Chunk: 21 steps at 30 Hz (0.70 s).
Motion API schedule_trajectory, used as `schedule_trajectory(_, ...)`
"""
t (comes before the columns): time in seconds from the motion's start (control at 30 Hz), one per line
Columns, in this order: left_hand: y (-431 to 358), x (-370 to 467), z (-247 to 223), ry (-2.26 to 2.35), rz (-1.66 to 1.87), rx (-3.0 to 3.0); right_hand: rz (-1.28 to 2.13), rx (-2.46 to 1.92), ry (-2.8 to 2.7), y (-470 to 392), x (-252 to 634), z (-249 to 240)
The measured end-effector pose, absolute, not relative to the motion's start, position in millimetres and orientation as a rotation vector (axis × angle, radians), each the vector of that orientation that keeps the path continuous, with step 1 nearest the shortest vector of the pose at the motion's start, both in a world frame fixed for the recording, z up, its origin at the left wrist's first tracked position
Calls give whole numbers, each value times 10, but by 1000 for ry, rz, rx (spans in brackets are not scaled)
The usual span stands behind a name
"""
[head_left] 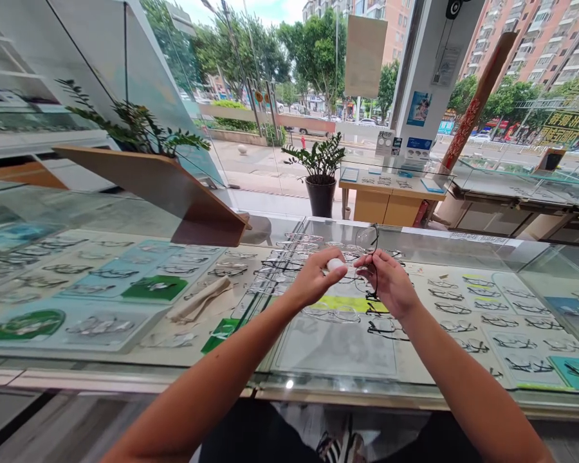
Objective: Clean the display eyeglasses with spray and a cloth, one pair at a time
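Note:
My right hand [390, 283] grips a pair of thin dark-framed eyeglasses [375, 243], held on end above the glass counter, with one round lens up and the other behind my fingers. Just left of it, my left hand [318, 275] is closed on a small white wad [336, 264] between thumb and fingers; what it is made of I cannot tell. The two hands are close together but apart. Beneath them, several eyeglass frames [332, 314] lie in rows inside the display counter.
The glass display counter [338, 379] runs across in front of me. A tan cloth [200, 301] lies on the left part. A tilted wooden board [164, 186] stands at back left. Beyond are a potted plant [321, 186] and a wooden display table [390, 183] by the window.

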<state>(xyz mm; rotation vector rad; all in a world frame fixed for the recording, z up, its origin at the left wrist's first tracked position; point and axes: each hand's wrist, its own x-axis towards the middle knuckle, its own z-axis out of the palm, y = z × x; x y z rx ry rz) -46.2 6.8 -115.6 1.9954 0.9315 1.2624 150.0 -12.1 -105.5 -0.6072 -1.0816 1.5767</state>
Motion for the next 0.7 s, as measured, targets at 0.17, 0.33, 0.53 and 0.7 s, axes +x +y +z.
schedule_trajectory(0.17,29,-468,-1139,947,1220,2078,1678,-529,-997,-105,1503,-1060)
schedule_trajectory(0.33,-38,-440,-1112,929,1177,2161,1757,-523,-944,-113,1467,-1096)
schedule_trajectory(0.53,-77,-421,-1072,947,1149,2191,1755,-560,-970,-121,1477,-1100)
schedule_trajectory(0.7,-98,-422,-1041,966,1157,2188,1765,-535,-973,-130,1480,-1075)
